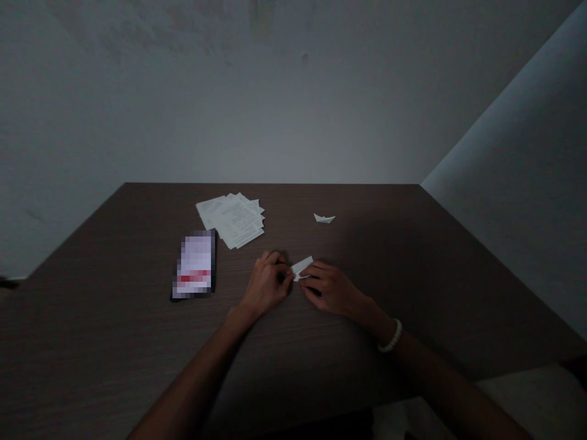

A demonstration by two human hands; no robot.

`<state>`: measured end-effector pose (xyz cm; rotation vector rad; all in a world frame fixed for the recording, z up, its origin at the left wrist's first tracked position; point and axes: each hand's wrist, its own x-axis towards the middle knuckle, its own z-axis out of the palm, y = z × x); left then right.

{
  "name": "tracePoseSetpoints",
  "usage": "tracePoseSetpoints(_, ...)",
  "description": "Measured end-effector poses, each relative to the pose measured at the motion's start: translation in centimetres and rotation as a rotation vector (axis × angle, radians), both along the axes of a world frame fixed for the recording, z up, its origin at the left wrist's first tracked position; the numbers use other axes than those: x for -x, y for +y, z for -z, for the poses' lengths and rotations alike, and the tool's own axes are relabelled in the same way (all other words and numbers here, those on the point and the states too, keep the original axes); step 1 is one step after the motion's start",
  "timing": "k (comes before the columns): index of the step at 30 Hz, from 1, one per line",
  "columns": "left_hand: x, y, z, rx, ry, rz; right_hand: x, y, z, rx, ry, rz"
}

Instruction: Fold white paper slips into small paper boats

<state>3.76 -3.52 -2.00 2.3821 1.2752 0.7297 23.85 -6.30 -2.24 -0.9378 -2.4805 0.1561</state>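
Observation:
Between my hands, low over the middle of the table, is a small piece of folded white paper [302,265]. My left hand [270,282] pinches its left end between thumb and fingers. From the right, my right hand [331,287] closes on the paper's other end, fingers bent over it. Parts of the paper are hidden beneath the fingertips, so its full shape cannot be made out. Farther back stands a small folded paper boat [324,219], apart from both hands.
A fanned stack of printed paper sheets [232,219] lies at the back left. Nearer, left of my left hand, rests a phone-like device [195,266] with a blurred, lit screen. The brown table [137,342] meets a grey wall [284,122] behind; another wall slopes along the right.

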Motion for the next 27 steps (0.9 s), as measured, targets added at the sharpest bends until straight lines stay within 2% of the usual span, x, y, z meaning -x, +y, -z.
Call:
tracePoseSetpoints(6, -0.1, 0.2, 0.3, 0.025, -0.030, -0.060, 0.4, 0.7, -0.3, -0.065, -0.073, 0.012)
tracePoseSetpoints(11, 0.3, 0.6, 0.4, 0.027, -0.045, -0.038, 0.6, 1.0, -0.4, -0.082, -0.122, 0.009)
tracePoseSetpoints(16, 0.5, 0.9, 0.3, 0.024, -0.047, -0.010, 0.5, 0.9, -0.4, -0.056, -0.141, 0.025)
tracePoseSetpoints(27, 1.3, 1.1, -0.1, 0.058, -0.068, 0.037, 0.6, 0.4, -1.5, 0.040, -0.162, -0.001)
